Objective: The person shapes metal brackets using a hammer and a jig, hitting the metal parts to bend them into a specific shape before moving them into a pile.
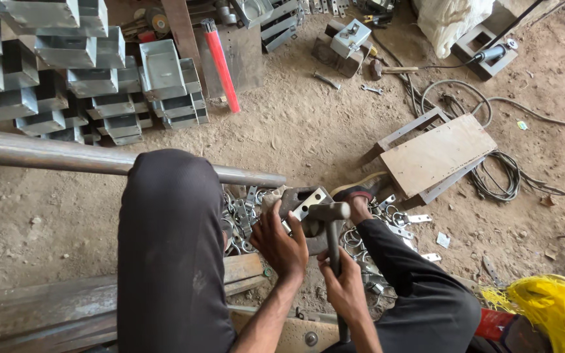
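I sit on the dirt ground with my knees up. My right hand (342, 282) grips the dark handle of a hammer (330, 216), whose steel head rests above a flat metal bracket (305, 199). My left hand (281, 243) holds that bracket down on a dark block between my legs. Around the block lies a heap of small shiny metal clamps and rings (243, 219).
A long steel pipe (47, 151) crosses on the left. Stacked grey metal boxes (67, 72) and a red rod bundle (222, 62) stand behind. A wooden board on a frame (436, 155), coiled cable (498, 173), an angle grinder (492, 52) and a yellow sack (554, 310) lie right.
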